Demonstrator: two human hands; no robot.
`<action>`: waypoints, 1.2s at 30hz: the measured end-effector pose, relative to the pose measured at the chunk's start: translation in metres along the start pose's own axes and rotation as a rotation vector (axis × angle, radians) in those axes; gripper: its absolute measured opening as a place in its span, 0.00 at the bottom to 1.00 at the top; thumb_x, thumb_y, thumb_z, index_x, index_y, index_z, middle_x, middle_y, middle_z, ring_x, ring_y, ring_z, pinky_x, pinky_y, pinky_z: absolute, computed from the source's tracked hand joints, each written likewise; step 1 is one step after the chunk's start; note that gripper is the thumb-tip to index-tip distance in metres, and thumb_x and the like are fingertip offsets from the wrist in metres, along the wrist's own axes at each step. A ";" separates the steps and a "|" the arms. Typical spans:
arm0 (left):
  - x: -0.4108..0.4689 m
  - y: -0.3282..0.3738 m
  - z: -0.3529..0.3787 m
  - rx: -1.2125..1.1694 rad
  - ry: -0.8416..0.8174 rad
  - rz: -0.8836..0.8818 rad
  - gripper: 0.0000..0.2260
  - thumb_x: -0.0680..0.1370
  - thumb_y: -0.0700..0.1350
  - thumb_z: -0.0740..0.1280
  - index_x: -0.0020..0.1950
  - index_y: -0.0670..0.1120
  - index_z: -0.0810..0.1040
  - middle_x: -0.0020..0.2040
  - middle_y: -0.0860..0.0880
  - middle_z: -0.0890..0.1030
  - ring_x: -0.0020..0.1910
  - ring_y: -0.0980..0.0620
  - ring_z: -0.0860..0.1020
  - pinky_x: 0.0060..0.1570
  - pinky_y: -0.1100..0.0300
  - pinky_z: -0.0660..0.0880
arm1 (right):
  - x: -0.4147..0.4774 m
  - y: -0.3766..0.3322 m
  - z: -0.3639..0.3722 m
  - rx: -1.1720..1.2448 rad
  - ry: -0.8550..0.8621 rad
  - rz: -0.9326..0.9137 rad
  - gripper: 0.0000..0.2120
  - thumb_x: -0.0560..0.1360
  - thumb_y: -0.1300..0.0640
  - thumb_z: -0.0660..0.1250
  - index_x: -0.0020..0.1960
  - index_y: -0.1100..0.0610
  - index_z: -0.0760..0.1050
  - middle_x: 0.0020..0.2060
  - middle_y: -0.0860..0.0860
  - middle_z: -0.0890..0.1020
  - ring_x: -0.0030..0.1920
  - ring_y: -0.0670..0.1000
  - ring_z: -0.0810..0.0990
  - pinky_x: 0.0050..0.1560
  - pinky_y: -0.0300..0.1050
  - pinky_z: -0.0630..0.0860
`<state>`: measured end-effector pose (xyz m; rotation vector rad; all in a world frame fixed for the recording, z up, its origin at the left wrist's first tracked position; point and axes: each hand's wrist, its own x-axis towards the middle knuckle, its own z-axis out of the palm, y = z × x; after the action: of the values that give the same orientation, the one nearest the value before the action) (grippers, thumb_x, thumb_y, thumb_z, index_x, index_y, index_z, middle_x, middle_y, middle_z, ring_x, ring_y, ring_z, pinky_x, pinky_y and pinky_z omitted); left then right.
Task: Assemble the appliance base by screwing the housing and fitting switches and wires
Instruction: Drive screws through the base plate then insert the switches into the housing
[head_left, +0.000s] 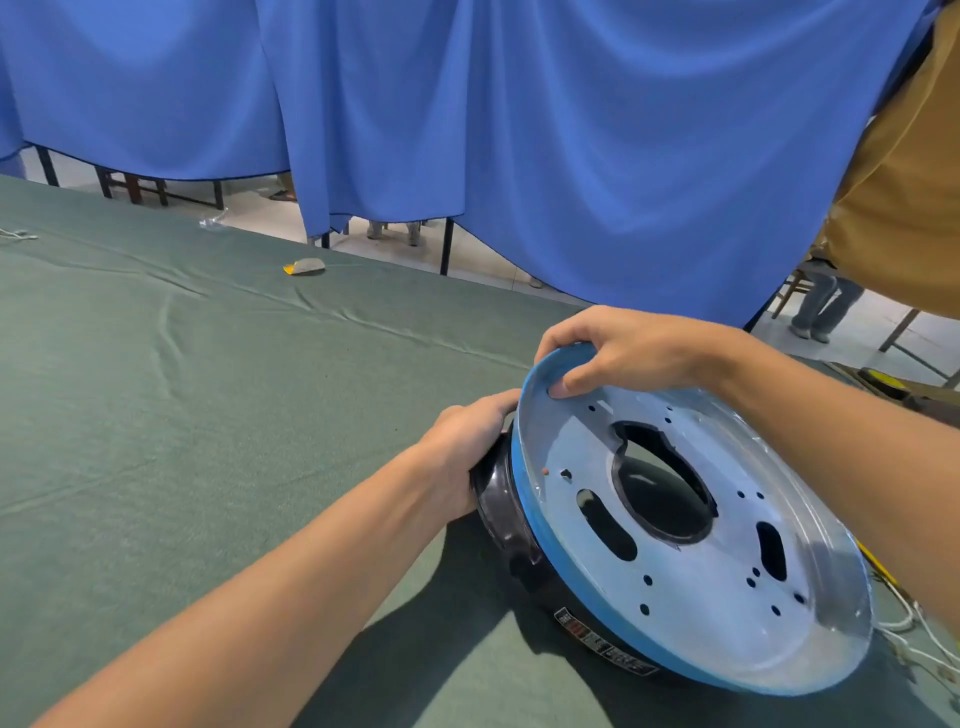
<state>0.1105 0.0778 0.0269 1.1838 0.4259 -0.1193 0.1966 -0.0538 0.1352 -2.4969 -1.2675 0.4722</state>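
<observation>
Where the appliance base (675, 545) sits: on the green cloth-covered table (208, 415), at the near right, tipped up on its edge so that its open face is turned toward the camera.
Metal plate (691, 613): pale and round with a blue rim; it has a large central opening (665, 493), two oblong slots and many small holes.
Black housing (501, 499): behind the plate, its lower side touching the cloth; a printed label (602, 639) shows on its underside.
Left hand (462, 447): gripping the housing's left side, fingers curled round behind it and out of sight.
Right hand (623, 348): holding the top of the blue rim, fingers hooked over the edge and the thumb pressed on the plate's inner face.
White wires (904, 623): lying on the cloth just right of the base.
Small grey and yellow object (306, 266): near the table's far edge, well apart from the base.
Blue curtain (519, 130): hanging beyond the table.
Person's legs (821, 306): visible under the curtain at the right.
</observation>
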 end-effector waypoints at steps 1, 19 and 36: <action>-0.002 0.000 0.001 -0.023 -0.012 -0.007 0.15 0.73 0.47 0.73 0.54 0.38 0.82 0.50 0.38 0.85 0.39 0.42 0.82 0.37 0.53 0.79 | 0.000 -0.003 0.000 -0.005 -0.018 -0.003 0.04 0.75 0.60 0.70 0.48 0.53 0.80 0.42 0.51 0.83 0.40 0.47 0.81 0.47 0.48 0.77; 0.014 0.016 0.010 -0.044 -0.051 -0.070 0.03 0.78 0.38 0.66 0.46 0.42 0.78 0.45 0.43 0.77 0.38 0.45 0.76 0.28 0.59 0.76 | 0.007 -0.002 -0.028 0.146 -0.229 0.064 0.07 0.69 0.61 0.69 0.48 0.59 0.78 0.44 0.58 0.79 0.44 0.54 0.77 0.48 0.44 0.75; 0.019 0.017 0.003 -0.004 -0.097 -0.104 0.06 0.80 0.41 0.66 0.44 0.41 0.77 0.35 0.45 0.78 0.27 0.49 0.77 0.29 0.58 0.77 | 0.020 0.003 -0.025 0.166 -0.265 0.085 0.12 0.66 0.53 0.74 0.47 0.58 0.80 0.45 0.63 0.80 0.44 0.57 0.79 0.50 0.48 0.76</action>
<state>0.1339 0.0842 0.0357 1.1471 0.4023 -0.2643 0.2206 -0.0416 0.1535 -2.4133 -1.1602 0.9154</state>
